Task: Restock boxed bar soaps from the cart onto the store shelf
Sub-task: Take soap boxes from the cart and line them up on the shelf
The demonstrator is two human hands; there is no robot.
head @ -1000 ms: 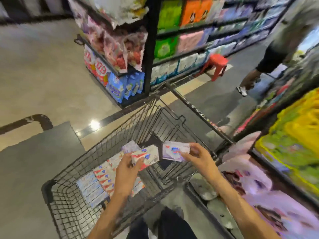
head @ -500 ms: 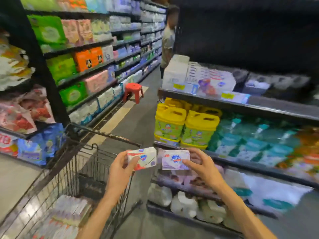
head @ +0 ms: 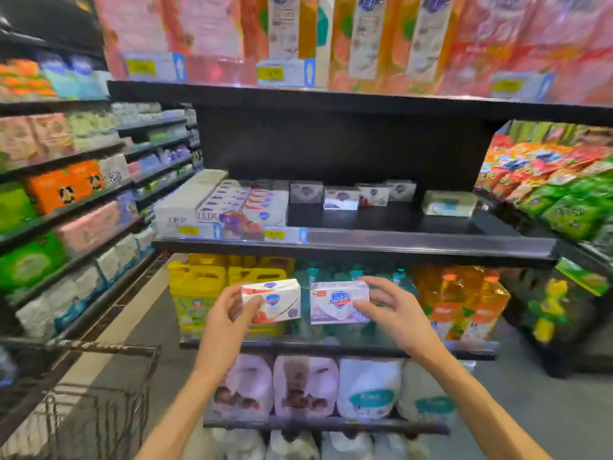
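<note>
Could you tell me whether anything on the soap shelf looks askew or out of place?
Mildly: among the few soap boxes at the back of the soap shelf, one box sits angled against its neighbours. Nothing looks spilled or damaged.

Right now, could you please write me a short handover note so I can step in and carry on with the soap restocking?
Left hand: grips a white and red soap box.
Right hand: grips a lilac soap box.
Both boxes are held side by side, in front of and below the soap shelf, not yet on it.
Shelf: soap stacks fill the left end, a few boxes stand along the back, and the middle and right are mostly bare.
Cart: at lower left; its contents are not visible.
Left to do: place both boxes, then fetch more.
</note>
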